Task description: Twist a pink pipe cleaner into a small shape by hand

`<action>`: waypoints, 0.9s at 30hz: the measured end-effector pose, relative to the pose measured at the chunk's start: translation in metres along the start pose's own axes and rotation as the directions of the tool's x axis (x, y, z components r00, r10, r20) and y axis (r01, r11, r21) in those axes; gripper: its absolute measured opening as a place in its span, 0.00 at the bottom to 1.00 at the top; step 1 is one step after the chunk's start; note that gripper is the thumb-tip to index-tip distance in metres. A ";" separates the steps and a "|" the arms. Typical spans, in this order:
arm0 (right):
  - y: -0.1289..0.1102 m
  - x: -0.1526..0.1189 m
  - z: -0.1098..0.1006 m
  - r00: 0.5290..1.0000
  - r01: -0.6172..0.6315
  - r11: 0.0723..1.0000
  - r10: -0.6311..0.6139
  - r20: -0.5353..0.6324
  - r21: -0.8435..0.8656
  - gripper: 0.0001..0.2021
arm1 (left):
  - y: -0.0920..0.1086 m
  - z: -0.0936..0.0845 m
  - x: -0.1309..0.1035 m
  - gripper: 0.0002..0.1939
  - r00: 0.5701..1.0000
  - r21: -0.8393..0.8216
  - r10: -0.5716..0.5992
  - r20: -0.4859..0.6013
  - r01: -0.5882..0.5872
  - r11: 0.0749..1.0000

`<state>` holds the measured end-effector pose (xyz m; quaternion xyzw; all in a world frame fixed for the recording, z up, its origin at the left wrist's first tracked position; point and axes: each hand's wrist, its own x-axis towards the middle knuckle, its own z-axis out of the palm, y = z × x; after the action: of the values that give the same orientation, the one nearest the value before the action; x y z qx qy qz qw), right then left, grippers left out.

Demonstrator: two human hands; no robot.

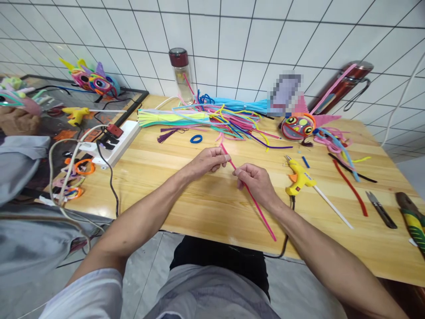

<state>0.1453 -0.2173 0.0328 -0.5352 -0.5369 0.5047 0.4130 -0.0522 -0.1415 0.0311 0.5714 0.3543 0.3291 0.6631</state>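
Note:
A bright pink pipe cleaner [260,212] runs through both hands above the wooden table. Near its upper end, my left hand [210,160] pinches it between thumb and fingers. My right hand [254,180] grips it a little lower, and the long free end slants down to the right. Just beyond my left hand lies a coiled blue ring [196,139]. A yellow hot glue gun [299,178] with a white glue stick in its back rests right of my right hand. Bundles of colourful pipe cleaners [179,118] are heaped behind the hands.
On the right are a red pipe cleaner [351,188], thread snips [381,209], pliers [411,217] and a decorated fish-like mask [298,126]. A glass bottle [182,77] and a red thermos [345,88] stand by the wall. Left are a power strip [121,144] with cables and a co-worker's hand [18,122].

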 end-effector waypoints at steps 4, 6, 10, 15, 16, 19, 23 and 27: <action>0.000 0.000 0.001 1.000 0.002 1.000 -0.002 0.002 -0.010 0.12 | 0.001 0.000 -0.001 0.18 0.999 0.015 -0.021 0.030 0.020 1.000; 0.000 -0.001 0.001 1.000 0.001 1.000 -0.001 -0.007 -0.014 0.12 | 0.000 0.001 -0.002 0.17 0.999 0.023 -0.017 0.035 0.016 1.000; -0.001 -0.001 0.001 1.000 0.009 1.000 -0.009 0.001 -0.028 0.13 | 0.001 0.001 -0.003 0.18 0.999 0.025 -0.004 0.053 0.003 1.000; -0.001 -0.001 0.001 1.000 0.005 0.999 -0.005 0.000 -0.036 0.12 | 0.001 0.001 -0.002 0.19 0.997 0.029 -0.035 0.069 0.033 0.999; -0.001 -0.001 0.001 1.000 0.006 0.999 -0.006 0.000 -0.032 0.12 | 0.001 0.001 -0.002 0.19 0.997 0.031 -0.043 0.060 0.042 0.999; 0.001 0.000 0.001 1.000 0.010 1.000 -0.010 0.002 -0.025 0.12 | 0.002 0.002 -0.002 0.18 0.997 0.046 -0.061 0.049 0.059 0.997; 0.002 0.000 0.001 1.000 0.003 1.000 -0.003 0.010 -0.031 0.12 | 0.003 0.002 -0.003 0.18 0.995 0.062 -0.070 0.070 0.065 0.996; 0.000 -0.001 0.001 1.000 -0.003 0.999 0.003 0.003 -0.044 0.12 | 0.002 -0.004 -0.001 0.17 0.999 0.019 -0.039 0.018 0.038 0.999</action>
<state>0.1449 -0.2184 0.0328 -0.5441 -0.5476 0.4943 0.3997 -0.0558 -0.1399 0.0325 0.5735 0.3623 0.3078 0.6672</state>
